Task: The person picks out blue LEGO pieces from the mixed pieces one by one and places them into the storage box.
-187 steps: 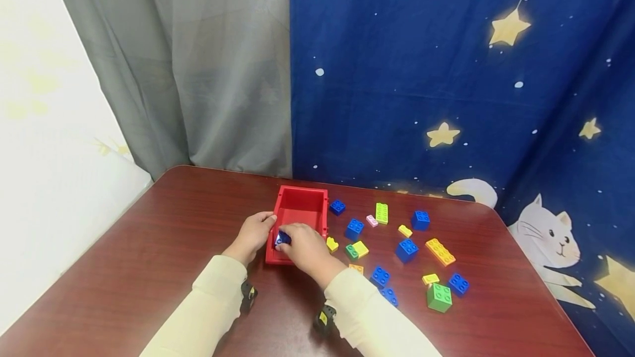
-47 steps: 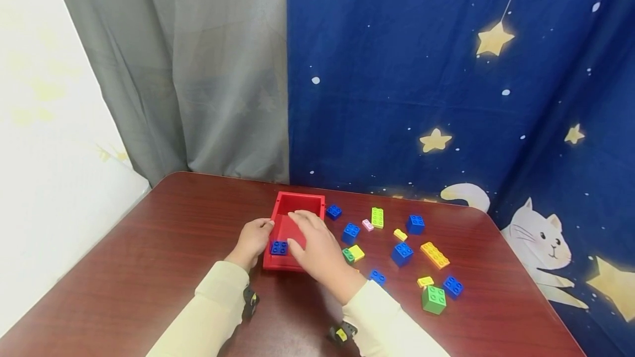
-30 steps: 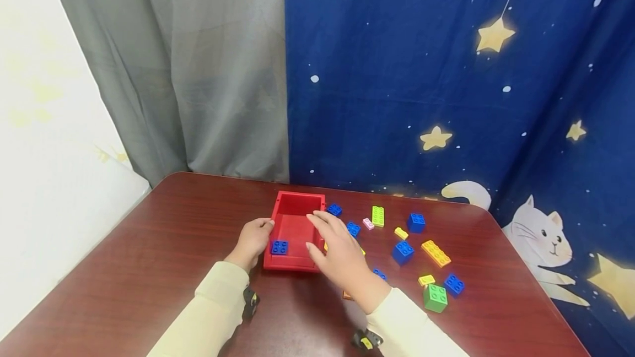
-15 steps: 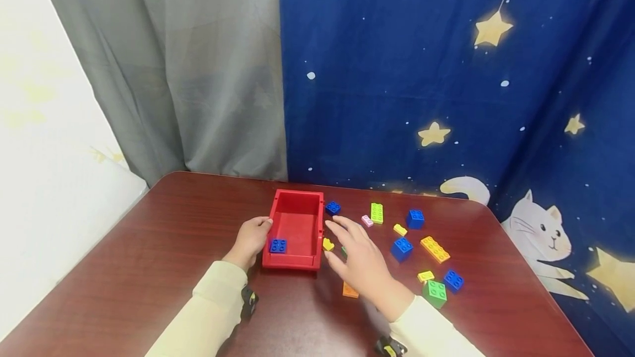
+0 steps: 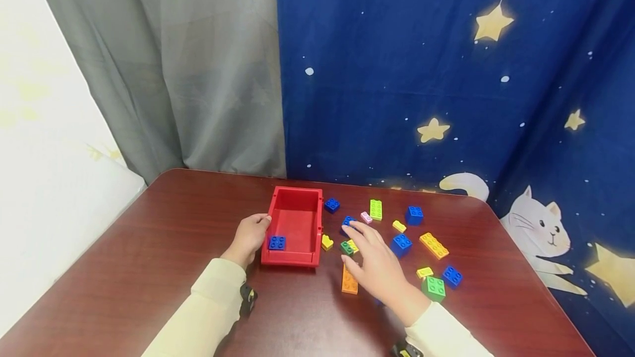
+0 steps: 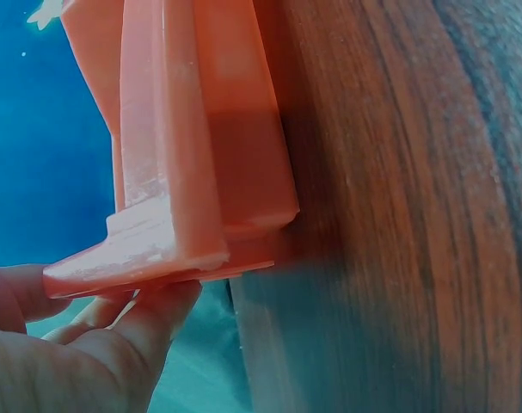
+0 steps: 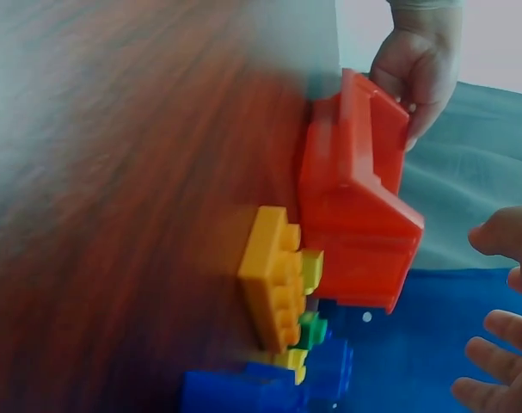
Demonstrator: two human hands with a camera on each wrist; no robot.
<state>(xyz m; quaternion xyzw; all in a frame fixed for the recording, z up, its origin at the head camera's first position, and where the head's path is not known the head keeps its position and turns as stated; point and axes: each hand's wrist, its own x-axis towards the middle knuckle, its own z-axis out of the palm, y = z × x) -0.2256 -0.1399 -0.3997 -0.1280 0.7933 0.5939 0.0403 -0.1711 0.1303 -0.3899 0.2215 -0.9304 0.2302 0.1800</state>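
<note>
A blue curtain (image 5: 372, 70) with yellow stars (image 5: 434, 130) hangs behind the brown table (image 5: 173, 230). From my head, I see my left hand (image 5: 249, 237) on the side of the red box (image 5: 290, 258). A blue block (image 5: 277, 243) sits inside, in the near left corner. My right hand (image 5: 379, 269) is up over the table, by the orange block (image 5: 349, 282). From my left wrist, my thumb and fingers pinch the box's edge. From my right wrist, my fingers are spread apart, with a gap between them and the blocks.

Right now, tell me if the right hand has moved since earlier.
Yes: in the head view, the right hand has moved rightward, away from the red box.
</note>
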